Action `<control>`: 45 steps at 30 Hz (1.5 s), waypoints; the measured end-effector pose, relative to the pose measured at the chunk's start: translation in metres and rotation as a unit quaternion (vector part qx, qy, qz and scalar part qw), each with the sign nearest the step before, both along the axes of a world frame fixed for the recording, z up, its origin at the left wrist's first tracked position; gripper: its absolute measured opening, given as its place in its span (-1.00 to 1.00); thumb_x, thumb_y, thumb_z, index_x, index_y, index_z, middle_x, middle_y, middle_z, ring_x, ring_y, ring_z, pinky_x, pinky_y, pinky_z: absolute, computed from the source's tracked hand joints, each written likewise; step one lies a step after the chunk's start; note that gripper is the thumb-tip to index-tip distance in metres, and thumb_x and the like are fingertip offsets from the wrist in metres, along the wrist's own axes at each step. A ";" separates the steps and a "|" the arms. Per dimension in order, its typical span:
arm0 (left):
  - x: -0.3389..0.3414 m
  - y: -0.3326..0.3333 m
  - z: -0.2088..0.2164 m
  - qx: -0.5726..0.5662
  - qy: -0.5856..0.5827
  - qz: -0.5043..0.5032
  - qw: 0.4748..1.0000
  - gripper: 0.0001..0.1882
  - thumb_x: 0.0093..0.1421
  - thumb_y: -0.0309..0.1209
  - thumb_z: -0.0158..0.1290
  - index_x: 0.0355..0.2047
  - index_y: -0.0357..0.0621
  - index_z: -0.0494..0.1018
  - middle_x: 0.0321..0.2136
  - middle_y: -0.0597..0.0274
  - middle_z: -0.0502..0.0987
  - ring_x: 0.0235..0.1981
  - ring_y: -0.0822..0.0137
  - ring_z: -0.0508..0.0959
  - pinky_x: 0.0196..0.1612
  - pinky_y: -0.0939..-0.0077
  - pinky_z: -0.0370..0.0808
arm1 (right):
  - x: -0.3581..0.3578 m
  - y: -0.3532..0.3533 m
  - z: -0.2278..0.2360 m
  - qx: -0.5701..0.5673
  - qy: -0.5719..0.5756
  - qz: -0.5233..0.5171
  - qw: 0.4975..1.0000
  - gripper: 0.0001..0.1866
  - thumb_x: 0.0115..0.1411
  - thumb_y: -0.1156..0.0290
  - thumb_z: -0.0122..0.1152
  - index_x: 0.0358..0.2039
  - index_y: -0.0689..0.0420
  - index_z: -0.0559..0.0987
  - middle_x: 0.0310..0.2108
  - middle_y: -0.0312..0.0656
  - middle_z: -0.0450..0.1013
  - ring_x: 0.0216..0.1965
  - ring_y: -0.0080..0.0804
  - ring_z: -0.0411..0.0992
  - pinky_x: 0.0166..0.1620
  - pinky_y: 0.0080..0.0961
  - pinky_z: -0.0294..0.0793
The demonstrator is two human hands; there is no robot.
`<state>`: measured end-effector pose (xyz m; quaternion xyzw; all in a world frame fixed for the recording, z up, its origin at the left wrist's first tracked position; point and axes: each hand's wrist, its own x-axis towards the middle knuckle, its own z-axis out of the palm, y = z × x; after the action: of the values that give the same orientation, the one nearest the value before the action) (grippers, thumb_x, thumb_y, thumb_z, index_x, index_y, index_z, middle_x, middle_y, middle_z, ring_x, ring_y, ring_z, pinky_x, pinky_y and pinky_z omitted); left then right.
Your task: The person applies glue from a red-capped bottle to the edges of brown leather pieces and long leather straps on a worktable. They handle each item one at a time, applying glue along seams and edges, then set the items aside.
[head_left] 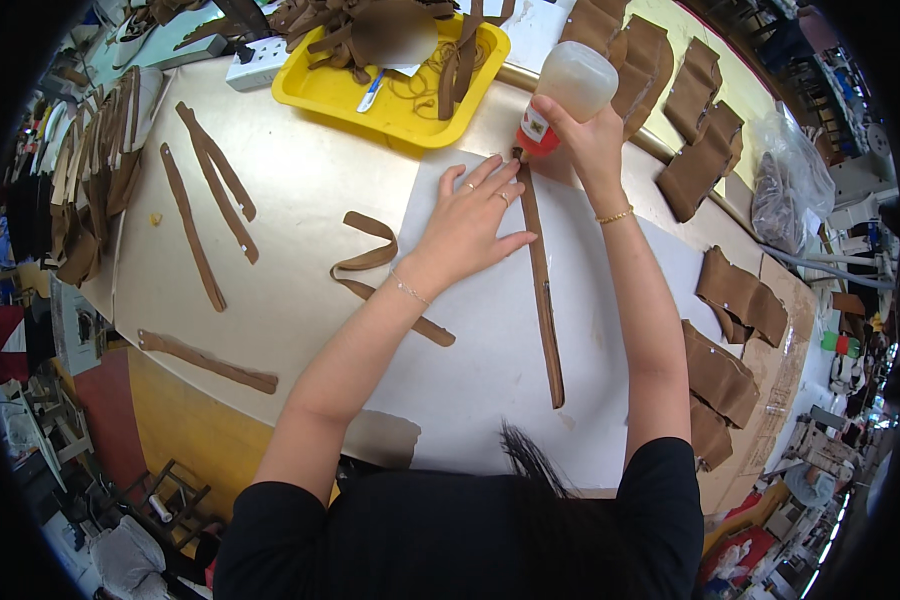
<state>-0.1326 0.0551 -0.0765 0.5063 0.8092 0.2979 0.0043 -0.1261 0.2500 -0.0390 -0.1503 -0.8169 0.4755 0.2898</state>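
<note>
Our hair hung nearest; our right hand gripped the upended bottle; our splayed left hand needed to steady the strip.

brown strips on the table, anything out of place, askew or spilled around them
A curled strip lies in a loose S, while the long strip beside the left hand runs nearly straight. A small yellowish spot also marks the tabletop at left; I can't tell what it is.
</note>
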 end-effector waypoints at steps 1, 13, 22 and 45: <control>0.000 0.000 0.000 0.000 -0.001 0.000 1.000 -0.42 0.04 -0.03 0.18 -0.03 -0.14 0.40 0.15 0.10 0.32 0.25 0.20 0.19 0.24 0.09 -0.01 | 0.001 0.000 -0.001 0.002 -0.001 0.000 1.000 -0.39 -0.08 -0.03 0.42 -0.22 0.26 0.56 -0.31 -0.09 0.57 -0.26 -0.33 0.56 -0.20 -0.44 0.52; 0.000 0.002 0.001 0.005 -0.011 0.006 1.000 -0.41 0.00 -0.07 0.22 -0.04 -0.16 0.40 0.14 0.14 0.34 0.23 0.20 0.20 0.22 0.08 0.01 | 0.026 -0.007 0.001 -0.002 -0.035 0.014 0.999 -0.40 -0.07 -0.03 0.41 -0.23 0.25 0.56 -0.33 -0.11 0.58 -0.28 -0.34 0.56 -0.21 -0.46 0.52; -0.001 0.000 0.002 -0.014 -0.041 -0.002 0.999 -0.39 -0.01 -0.11 0.24 0.00 -0.15 0.40 0.17 0.12 0.30 0.27 0.19 0.17 0.24 0.08 -0.02 | 0.051 -0.011 0.001 -0.012 -0.059 0.035 0.998 -0.45 -0.05 0.04 0.41 -0.23 0.25 0.57 -0.34 -0.13 0.58 -0.30 -0.39 0.56 -0.23 -0.50 0.52; 0.001 0.001 0.001 -0.011 -0.041 0.001 0.999 -0.38 -0.03 -0.12 0.25 0.00 -0.16 0.41 0.20 0.14 0.28 0.28 0.24 0.16 0.26 0.13 -0.04 | 0.144 -0.019 -0.011 -0.311 -0.065 0.082 0.945 -0.35 0.07 -0.14 0.25 -0.15 0.26 0.49 -0.31 -0.23 0.48 -0.28 -0.47 0.48 -0.23 -0.51 0.50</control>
<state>-0.1319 0.0565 -0.0755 0.4926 0.8124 0.3092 0.0430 0.0181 0.2314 -0.0504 -0.1961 -0.6553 0.7169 0.1349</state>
